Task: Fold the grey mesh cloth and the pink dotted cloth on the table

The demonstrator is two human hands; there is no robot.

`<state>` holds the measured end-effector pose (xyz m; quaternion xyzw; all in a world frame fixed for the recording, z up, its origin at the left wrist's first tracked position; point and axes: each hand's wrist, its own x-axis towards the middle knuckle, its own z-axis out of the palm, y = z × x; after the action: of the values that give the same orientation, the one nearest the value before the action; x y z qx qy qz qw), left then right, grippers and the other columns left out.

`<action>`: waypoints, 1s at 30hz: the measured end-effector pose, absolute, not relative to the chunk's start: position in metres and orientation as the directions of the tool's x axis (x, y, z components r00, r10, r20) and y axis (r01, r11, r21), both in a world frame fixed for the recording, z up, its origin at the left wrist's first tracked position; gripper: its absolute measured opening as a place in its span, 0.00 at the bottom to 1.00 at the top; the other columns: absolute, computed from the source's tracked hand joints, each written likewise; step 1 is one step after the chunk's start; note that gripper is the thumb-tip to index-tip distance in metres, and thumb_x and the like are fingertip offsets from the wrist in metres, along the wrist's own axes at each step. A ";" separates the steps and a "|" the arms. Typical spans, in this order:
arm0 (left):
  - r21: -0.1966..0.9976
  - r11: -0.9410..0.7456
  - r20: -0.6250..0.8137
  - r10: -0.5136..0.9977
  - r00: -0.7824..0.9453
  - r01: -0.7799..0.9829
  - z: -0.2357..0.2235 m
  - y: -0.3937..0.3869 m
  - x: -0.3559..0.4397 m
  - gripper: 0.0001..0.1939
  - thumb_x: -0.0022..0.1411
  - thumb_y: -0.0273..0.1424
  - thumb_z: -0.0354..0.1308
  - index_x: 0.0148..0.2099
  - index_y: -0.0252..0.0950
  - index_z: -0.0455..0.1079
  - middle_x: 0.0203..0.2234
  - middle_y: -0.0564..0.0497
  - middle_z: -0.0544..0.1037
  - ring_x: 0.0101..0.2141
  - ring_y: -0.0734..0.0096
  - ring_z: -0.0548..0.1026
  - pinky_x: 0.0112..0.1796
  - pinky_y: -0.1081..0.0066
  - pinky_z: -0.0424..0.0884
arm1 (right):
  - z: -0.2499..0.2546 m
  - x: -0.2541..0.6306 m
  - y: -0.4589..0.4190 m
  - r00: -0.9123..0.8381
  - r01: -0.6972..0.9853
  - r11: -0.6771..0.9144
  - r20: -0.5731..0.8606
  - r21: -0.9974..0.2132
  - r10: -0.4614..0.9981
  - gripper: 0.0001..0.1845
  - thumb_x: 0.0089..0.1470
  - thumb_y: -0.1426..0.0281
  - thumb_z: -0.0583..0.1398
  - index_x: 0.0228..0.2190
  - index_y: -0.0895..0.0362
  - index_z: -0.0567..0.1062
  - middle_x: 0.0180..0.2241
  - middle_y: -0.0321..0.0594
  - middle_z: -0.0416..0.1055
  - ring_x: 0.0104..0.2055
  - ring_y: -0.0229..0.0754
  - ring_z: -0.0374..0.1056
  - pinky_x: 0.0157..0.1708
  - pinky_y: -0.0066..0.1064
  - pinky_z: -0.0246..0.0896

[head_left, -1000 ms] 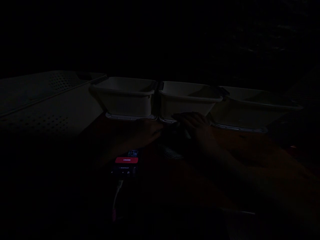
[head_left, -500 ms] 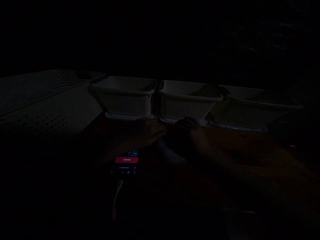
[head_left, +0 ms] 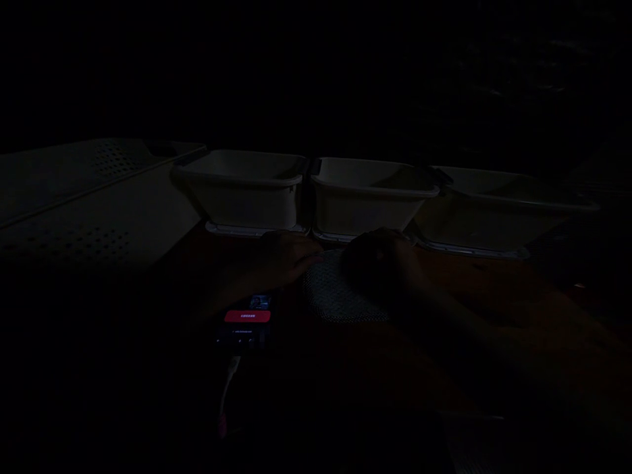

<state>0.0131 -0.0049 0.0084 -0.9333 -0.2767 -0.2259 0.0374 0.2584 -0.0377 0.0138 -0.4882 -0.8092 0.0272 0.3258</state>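
Note:
The scene is very dark. A grey, mesh-textured flat piece (head_left: 340,293) lies on the brown table (head_left: 464,283), its right part hidden under my right hand. My left hand (head_left: 291,255) is at its upper left edge with fingers stretched toward the right. My right hand (head_left: 385,257) rests over the right side of the piece, its fingers lost in shadow. Under my left forearm is a lit phone (head_left: 247,322) with a red button on its screen. A white cable (head_left: 230,380) runs from the phone toward me.
Three pale plastic bins stand in a row behind my hands: a left bin (head_left: 247,201), a middle bin (head_left: 368,207) and a right bin (head_left: 484,224). A large pale basket (head_left: 99,204) with perforated sides stands at the left.
My right hand has shifted slightly right and my left hand slightly left. More of the mesh-textured piece shows between them.

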 end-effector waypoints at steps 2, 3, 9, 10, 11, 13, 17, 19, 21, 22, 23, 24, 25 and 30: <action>0.056 -0.840 0.440 0.506 0.742 0.540 0.007 -0.004 0.012 0.14 0.72 0.35 0.50 0.48 0.36 0.75 0.41 0.47 0.81 0.42 0.65 0.78 0.43 0.67 0.71 | 0.013 0.262 -0.036 -0.318 0.793 0.505 0.477 -0.340 0.820 0.07 0.49 0.73 0.61 0.29 0.58 0.81 0.31 0.49 0.77 0.32 0.47 0.71 0.37 0.40 0.64; 0.055 -0.837 0.439 0.511 0.739 0.545 0.006 -0.003 0.012 0.14 0.72 0.35 0.50 0.48 0.37 0.75 0.41 0.48 0.81 0.42 0.65 0.78 0.43 0.67 0.71 | 0.011 0.264 -0.035 -0.323 0.798 0.502 0.468 -0.332 0.823 0.08 0.49 0.75 0.60 0.30 0.59 0.81 0.33 0.49 0.78 0.32 0.46 0.71 0.36 0.39 0.64; 0.081 -0.826 0.445 0.531 0.721 0.558 0.003 0.001 0.010 0.14 0.71 0.36 0.50 0.48 0.38 0.76 0.41 0.47 0.81 0.42 0.64 0.78 0.43 0.66 0.71 | -0.001 0.275 -0.030 -0.251 0.745 0.478 0.468 -0.465 0.847 0.13 0.47 0.76 0.59 0.35 0.58 0.81 0.38 0.46 0.79 0.37 0.48 0.74 0.39 0.38 0.67; 0.097 -0.822 0.443 0.540 0.716 0.561 0.003 0.002 0.010 0.14 0.71 0.37 0.50 0.49 0.39 0.75 0.42 0.47 0.80 0.42 0.64 0.78 0.44 0.65 0.71 | -0.001 0.276 -0.030 -0.230 0.748 0.459 0.462 -0.480 0.856 0.12 0.47 0.76 0.60 0.35 0.57 0.81 0.38 0.46 0.79 0.38 0.49 0.75 0.40 0.38 0.68; 0.115 -0.818 0.441 0.551 0.708 0.564 0.003 0.002 0.009 0.15 0.71 0.37 0.50 0.49 0.39 0.75 0.42 0.47 0.81 0.42 0.64 0.78 0.44 0.65 0.71 | -0.002 0.277 -0.030 -0.212 0.754 0.443 0.458 -0.485 0.863 0.12 0.47 0.75 0.59 0.35 0.57 0.81 0.38 0.45 0.79 0.38 0.49 0.75 0.40 0.39 0.68; 0.153 -0.804 0.437 0.577 0.690 0.575 0.004 0.003 0.009 0.15 0.71 0.37 0.51 0.50 0.38 0.75 0.42 0.47 0.81 0.42 0.63 0.78 0.43 0.65 0.71 | -0.002 0.279 -0.030 -0.187 0.775 0.418 0.461 -0.474 0.868 0.13 0.48 0.76 0.59 0.35 0.56 0.81 0.37 0.45 0.79 0.38 0.49 0.75 0.41 0.39 0.68; 0.219 -0.770 0.436 0.626 0.646 0.599 0.007 0.004 0.010 0.14 0.69 0.37 0.52 0.49 0.38 0.76 0.39 0.47 0.81 0.39 0.63 0.79 0.41 0.65 0.71 | 0.001 0.281 -0.030 -0.184 0.771 0.424 0.471 -0.475 0.863 0.12 0.50 0.77 0.58 0.34 0.56 0.81 0.35 0.45 0.79 0.36 0.46 0.74 0.39 0.37 0.68; 0.249 -0.757 0.433 0.645 0.630 0.604 0.007 0.005 0.010 0.13 0.68 0.37 0.53 0.47 0.38 0.77 0.37 0.48 0.82 0.37 0.64 0.79 0.40 0.66 0.70 | 0.002 0.282 -0.030 -0.190 0.761 0.428 0.463 -0.488 0.866 0.12 0.50 0.76 0.58 0.34 0.56 0.81 0.35 0.45 0.79 0.34 0.44 0.74 0.37 0.35 0.68; 0.272 -0.756 0.442 0.647 0.621 0.595 0.007 0.006 0.010 0.14 0.68 0.37 0.54 0.46 0.38 0.77 0.36 0.48 0.82 0.35 0.65 0.79 0.38 0.68 0.70 | 0.003 0.283 -0.030 -0.179 0.766 0.421 0.467 -0.486 0.866 0.12 0.52 0.74 0.58 0.35 0.56 0.81 0.35 0.44 0.79 0.33 0.43 0.73 0.36 0.35 0.67; 0.280 -0.758 0.447 0.645 0.619 0.588 0.006 0.007 0.010 0.14 0.68 0.37 0.54 0.46 0.37 0.77 0.35 0.48 0.82 0.35 0.66 0.79 0.37 0.68 0.69 | 0.003 0.283 -0.030 -0.174 0.767 0.419 0.472 -0.485 0.864 0.12 0.53 0.73 0.58 0.36 0.56 0.81 0.36 0.45 0.79 0.33 0.43 0.73 0.35 0.34 0.67; 0.287 -0.760 0.456 0.643 0.615 0.583 0.006 0.008 0.010 0.14 0.67 0.37 0.54 0.45 0.37 0.77 0.34 0.48 0.82 0.34 0.66 0.79 0.35 0.69 0.68 | 0.003 0.284 -0.029 -0.166 0.768 0.418 0.479 -0.486 0.862 0.11 0.54 0.72 0.58 0.36 0.57 0.80 0.37 0.45 0.79 0.33 0.43 0.74 0.34 0.34 0.66; 0.292 -0.763 0.465 0.640 0.612 0.576 0.006 0.008 0.010 0.13 0.67 0.37 0.54 0.44 0.36 0.77 0.34 0.48 0.81 0.33 0.67 0.78 0.34 0.70 0.68 | 0.003 0.285 -0.029 -0.156 0.768 0.415 0.485 -0.488 0.860 0.11 0.54 0.71 0.58 0.36 0.57 0.80 0.36 0.45 0.79 0.33 0.43 0.74 0.33 0.33 0.66; 0.297 -0.764 0.471 0.639 0.608 0.573 0.006 0.009 0.010 0.13 0.67 0.36 0.55 0.44 0.36 0.77 0.33 0.48 0.81 0.32 0.67 0.78 0.33 0.70 0.67 | 0.003 0.285 -0.029 -0.153 0.766 0.414 0.486 -0.491 0.860 0.11 0.54 0.70 0.58 0.36 0.58 0.80 0.36 0.45 0.79 0.33 0.43 0.74 0.32 0.32 0.65; 0.315 -0.757 0.467 0.649 0.601 0.572 0.007 0.007 0.011 0.13 0.66 0.36 0.55 0.42 0.34 0.78 0.29 0.48 0.81 0.27 0.70 0.76 0.30 0.72 0.64 | 0.002 0.286 -0.028 -0.141 0.767 0.405 0.486 -0.497 0.863 0.11 0.53 0.71 0.58 0.36 0.58 0.80 0.35 0.44 0.79 0.31 0.42 0.73 0.29 0.30 0.63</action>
<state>0.0114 0.0069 0.0074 -0.8924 -0.3421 -0.2869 -0.0663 0.2865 -0.0276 0.0017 -0.5415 -0.7525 0.0646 0.3692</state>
